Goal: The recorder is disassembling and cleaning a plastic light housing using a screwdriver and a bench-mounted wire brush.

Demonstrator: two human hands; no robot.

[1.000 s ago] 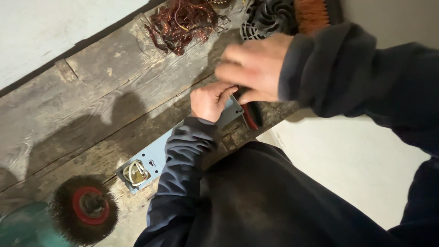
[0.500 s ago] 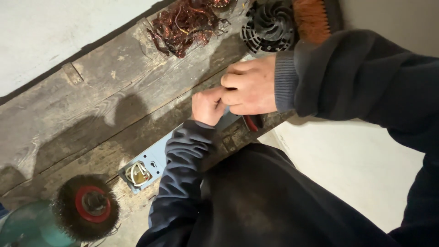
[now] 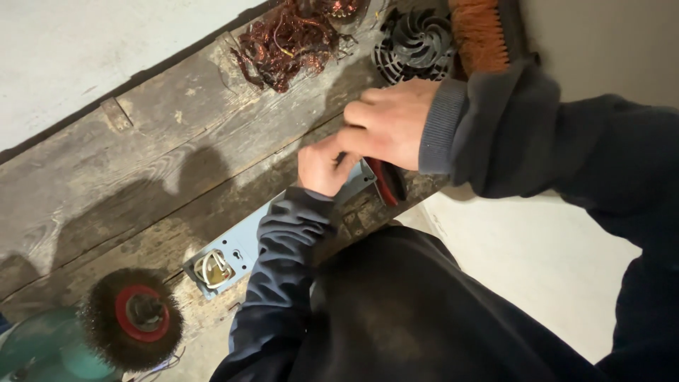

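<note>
- While both hands work at its front edge, the table [image 3: 127,177] is the largest thing: rough grey wooden planks with cracks, deep grain and a small metal plate near the back.
- Behind it a pale wall [image 3: 85,56] runs along the back edge; it looks smooth and matt.
- A long light-blue plate [image 3: 240,247] lies flat along the front edge of the table. The left sleeve covers its middle, and a coil of pale wire sits in the square hole at its near end.
- At the lower left a round wire brush [image 3: 134,318] with dark bristles and a red hub stands on a green machine.
- A tangle of copper wire [image 3: 290,42] lies at the back, well apart from the hands, and beside it a black plastic fan wheel [image 3: 414,42] and an orange bristle brush [image 3: 481,32].
- The right hand [image 3: 389,124] is curled over a tool with a red and black handle [image 3: 387,182] and grasps it just above the far end of the plate.
- The left hand [image 3: 322,166] is clenched on that end of the plate, touching the right hand.
</note>
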